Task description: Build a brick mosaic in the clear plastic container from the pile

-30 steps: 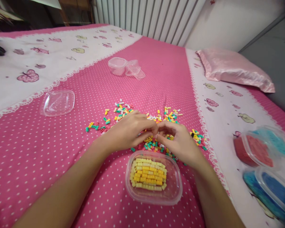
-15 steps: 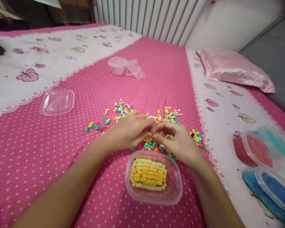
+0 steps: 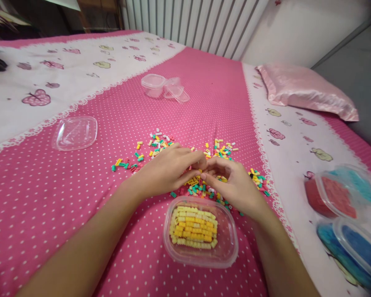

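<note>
My left hand (image 3: 170,168) and my right hand (image 3: 233,183) meet over a scattered pile of small building bricks (image 3: 199,190). Both sets of fingertips are pinched together, and a bit of a small yellow building brick (image 3: 200,170) shows between them. The fingers hide most of what they hold. Loose bricks in yellow, green, red, white and cream lie around and under the hands. Just below them stands a clear plastic container (image 3: 227,237). Inside it, rows of joined yellow and pale-yellow bricks (image 3: 194,227) lie side by side.
A clear lid (image 3: 76,133) lies at left on the pink dotted bedspread (image 3: 111,107). Farther back sit clear empty containers (image 3: 154,86). At right are a tub of red pieces (image 3: 336,196) and a tub of blue pieces (image 3: 361,247). A pink pillow (image 3: 306,91) rests behind them.
The fingers of my left hand have shifted slightly right and curled closer to my right fingertips. The container and loose bricks lie as before.
</note>
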`<state>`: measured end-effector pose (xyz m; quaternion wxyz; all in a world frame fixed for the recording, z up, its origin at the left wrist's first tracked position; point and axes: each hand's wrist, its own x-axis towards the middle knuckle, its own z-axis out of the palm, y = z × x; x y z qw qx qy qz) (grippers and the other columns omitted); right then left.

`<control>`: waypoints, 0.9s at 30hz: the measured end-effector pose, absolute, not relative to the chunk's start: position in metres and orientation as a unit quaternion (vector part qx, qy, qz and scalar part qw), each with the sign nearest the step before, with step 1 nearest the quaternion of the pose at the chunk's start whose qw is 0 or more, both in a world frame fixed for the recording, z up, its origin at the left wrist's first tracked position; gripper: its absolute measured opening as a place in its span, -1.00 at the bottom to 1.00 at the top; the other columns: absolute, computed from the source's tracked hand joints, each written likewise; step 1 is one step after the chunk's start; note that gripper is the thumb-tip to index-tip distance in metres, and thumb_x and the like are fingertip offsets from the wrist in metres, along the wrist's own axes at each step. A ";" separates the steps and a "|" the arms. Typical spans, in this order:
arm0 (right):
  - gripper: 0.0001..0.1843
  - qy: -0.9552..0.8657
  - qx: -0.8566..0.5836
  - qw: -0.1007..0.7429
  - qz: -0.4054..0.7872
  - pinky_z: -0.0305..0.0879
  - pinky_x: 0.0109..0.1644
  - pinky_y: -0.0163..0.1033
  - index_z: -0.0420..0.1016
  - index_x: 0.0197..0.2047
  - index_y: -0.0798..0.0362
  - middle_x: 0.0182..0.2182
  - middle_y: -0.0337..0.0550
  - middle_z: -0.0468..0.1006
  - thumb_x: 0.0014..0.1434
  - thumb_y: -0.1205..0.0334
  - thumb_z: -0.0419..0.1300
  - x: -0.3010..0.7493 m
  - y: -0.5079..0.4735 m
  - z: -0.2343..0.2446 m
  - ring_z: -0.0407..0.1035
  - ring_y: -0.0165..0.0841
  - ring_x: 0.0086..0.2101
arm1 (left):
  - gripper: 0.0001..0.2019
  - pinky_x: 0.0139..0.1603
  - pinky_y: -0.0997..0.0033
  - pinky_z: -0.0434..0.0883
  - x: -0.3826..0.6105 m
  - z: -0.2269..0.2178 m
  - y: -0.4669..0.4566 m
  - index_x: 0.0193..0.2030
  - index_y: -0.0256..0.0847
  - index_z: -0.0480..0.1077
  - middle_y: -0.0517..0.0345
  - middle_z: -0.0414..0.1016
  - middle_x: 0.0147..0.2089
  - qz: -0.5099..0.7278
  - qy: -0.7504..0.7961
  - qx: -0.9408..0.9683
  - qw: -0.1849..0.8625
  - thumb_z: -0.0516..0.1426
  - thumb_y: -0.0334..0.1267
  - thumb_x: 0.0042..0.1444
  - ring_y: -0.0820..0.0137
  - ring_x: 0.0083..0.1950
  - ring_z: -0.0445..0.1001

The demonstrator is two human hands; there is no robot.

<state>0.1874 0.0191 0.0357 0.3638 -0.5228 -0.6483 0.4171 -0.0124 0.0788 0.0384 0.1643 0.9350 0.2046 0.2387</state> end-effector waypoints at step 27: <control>-0.84 -0.750 -0.563 0.282 0.203 0.38 -0.29 -0.20 0.59 -0.24 -0.08 -0.35 -0.25 0.67 0.12 0.34 0.25 0.197 -0.020 0.085 0.53 -0.32 -0.37 | -0.80 -0.12 0.39 0.26 -0.019 0.049 0.081 0.06 -0.13 0.36 0.24 0.57 -0.25 0.297 0.248 0.914 0.125 -0.03 -0.35 0.41 0.40 -0.22 0.48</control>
